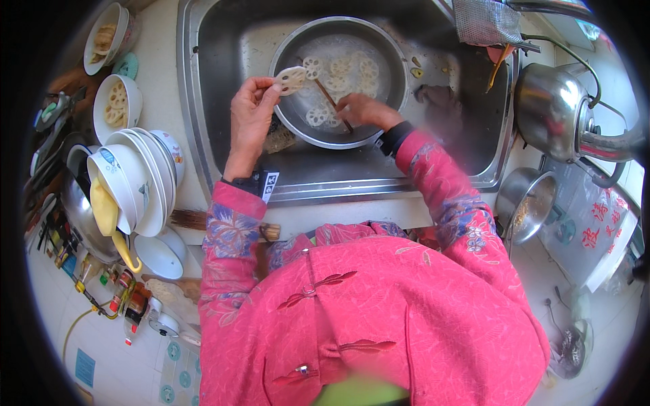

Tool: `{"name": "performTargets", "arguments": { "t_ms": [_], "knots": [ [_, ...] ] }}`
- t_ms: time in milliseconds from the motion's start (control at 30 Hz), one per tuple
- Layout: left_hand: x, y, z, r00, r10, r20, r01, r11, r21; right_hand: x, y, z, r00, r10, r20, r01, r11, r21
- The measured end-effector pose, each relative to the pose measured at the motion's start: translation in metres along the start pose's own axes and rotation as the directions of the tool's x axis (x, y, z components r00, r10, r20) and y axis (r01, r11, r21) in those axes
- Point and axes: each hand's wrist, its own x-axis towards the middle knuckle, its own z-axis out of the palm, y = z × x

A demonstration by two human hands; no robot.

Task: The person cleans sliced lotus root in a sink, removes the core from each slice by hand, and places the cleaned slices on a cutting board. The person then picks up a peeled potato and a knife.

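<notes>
My left hand (255,114) pinches a lotus root slice (291,80) between thumb and fingers over the left rim of a metal basin (293,133). In my right hand (364,110) is a thin brown stick, seemingly a chopstick (325,93), slanting up and left across the basin. Its far tip meets a smaller lotus root slice (313,67) beside the held one; whether it pierces that slice I cannot tell. Several more lotus root slices (339,73) lie in cloudy water inside the basin, which stands in a stainless steel sink (325,175).
Left of the sink, a bowl of lotus root slices (132,101) stands near stacked white bowls (137,162) and a yellow ladle (104,205). A dark cloth (441,104) lies in the sink. A metal kettle (551,114) and a steel pot (528,195) stand at right.
</notes>
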Motion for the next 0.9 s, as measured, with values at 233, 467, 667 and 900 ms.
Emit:
{"name": "performTargets", "arguments": {
  "t_ms": [233,467,667,900],
  "knots": [
    [-0.009,0.007,-0.002,0.983,-0.178,0.038,0.181,0.943,-0.281,0.028,0.040,-0.036,0.751,0.330,-0.572,-0.390,0.921,0.020],
    [-0.015,0.005,-0.003,0.960,-0.252,0.126,0.279,0.911,-0.305,0.027,0.026,-0.038,0.847,0.351,-0.400,-0.303,0.936,0.179],
    [-0.015,0.007,-0.001,0.938,-0.295,0.183,0.330,0.920,-0.210,-0.018,-0.019,-0.080,0.978,0.181,-0.101,-0.022,0.575,0.818],
    [-0.025,0.020,-0.002,0.906,-0.304,0.295,0.358,0.922,-0.147,-0.054,-0.087,-0.094,0.979,-0.147,-0.138,0.195,0.519,0.832]
  ]
}}
